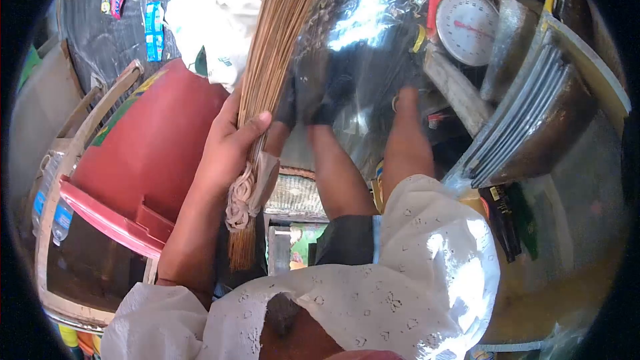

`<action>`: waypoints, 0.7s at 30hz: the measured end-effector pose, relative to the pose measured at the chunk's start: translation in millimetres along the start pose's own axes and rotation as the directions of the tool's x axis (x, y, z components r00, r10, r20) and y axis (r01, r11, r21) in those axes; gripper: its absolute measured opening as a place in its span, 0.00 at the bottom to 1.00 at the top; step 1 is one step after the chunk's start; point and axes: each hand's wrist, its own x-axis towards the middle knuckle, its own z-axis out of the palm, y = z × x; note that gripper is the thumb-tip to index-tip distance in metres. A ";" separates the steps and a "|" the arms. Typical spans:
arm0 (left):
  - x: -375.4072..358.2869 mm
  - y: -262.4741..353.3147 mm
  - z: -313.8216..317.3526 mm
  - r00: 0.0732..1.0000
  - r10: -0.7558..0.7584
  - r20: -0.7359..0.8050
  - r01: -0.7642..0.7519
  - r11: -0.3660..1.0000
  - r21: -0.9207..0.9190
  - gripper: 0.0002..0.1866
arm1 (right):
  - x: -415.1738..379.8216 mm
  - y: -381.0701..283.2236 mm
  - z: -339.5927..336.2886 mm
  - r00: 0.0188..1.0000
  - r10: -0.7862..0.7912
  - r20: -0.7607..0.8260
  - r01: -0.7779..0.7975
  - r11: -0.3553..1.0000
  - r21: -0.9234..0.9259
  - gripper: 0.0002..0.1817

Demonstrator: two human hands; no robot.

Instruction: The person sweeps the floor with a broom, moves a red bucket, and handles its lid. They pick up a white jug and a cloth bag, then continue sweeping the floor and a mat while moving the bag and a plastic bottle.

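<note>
Gripping broom (277, 33) w/ left hand (230, 143), near binding.

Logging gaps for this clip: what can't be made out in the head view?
- Right hand: fingers lost in glare and shadow; whether it grips anything cannot be told.
- Broom: bristle tips cut off by the top edge; the left hand covers part of the bundle.
- Weighing scale: dial figures too small to read.
- Red bin: label blurred, partly hidden by the forearm.

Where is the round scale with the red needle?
In the head view, the scale sits at the upper right, just above the stack of metal trays and up past the right hand.
</note>
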 end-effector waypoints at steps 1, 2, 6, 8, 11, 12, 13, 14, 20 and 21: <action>-0.8 -2.1 -0.7 1.000 -0.012 -0.006 0.012 1.000 -0.005 0.32 | -15.1 -4.4 -9.2 0.994 0.072 -0.083 -0.059 0.986 0.153 0.10; -1.3 -3.1 -0.4 1.000 -0.023 0.010 0.023 1.000 0.005 0.32 | -27.3 -5.5 -16.5 0.975 0.159 -0.157 -0.105 0.946 0.306 0.10; -6.4 -2.8 2.0 1.000 -0.027 0.005 0.027 1.000 -0.005 0.33 | -85.4 -9.3 -72.6 0.836 0.458 -0.301 -0.119 0.687 0.717 0.10; -10.9 -0.1 3.2 1.000 0.001 -0.006 -0.001 1.000 -0.018 0.33 | -126.0 -12.6 -110.3 0.814 0.328 -0.479 0.006 0.821 0.571 0.12; -18.9 6.3 1.7 0.999 0.035 -0.036 -0.036 0.999 -0.032 0.33 | -134.0 1.3 -137.2 0.755 0.302 -0.581 0.056 0.854 0.517 0.11; -21.0 8.1 1.1 0.998 0.043 -0.051 -0.045 0.998 -0.037 0.33 | -130.8 9.3 -143.3 0.697 0.272 -0.664 0.103 0.878 0.467 0.11; -22.8 8.8 0.3 0.998 0.048 -0.051 -0.051 0.998 -0.042 0.33 | -127.8 14.5 -147.7 0.693 0.269 -0.669 0.106 0.880 0.463 0.11; -24.2 9.0 -1.0 0.996 0.058 -0.063 -0.060 0.998 -0.025 0.32 | -123.9 17.6 -150.9 0.665 0.359 -0.655 0.154 0.792 0.590 0.12; -23.8 4.5 -9.3 0.997 0.030 -0.073 -0.034 0.998 -0.046 0.33 | -93.2 24.6 -124.9 0.940 0.103 0.325 -0.316 -0.091 0.944 0.13; -23.6 1.8 -11.3 0.998 0.017 -0.065 -0.021 0.998 -0.064 0.34 | -94.3 19.5 -119.9 0.902 0.033 0.430 -0.402 -0.298 0.866 0.13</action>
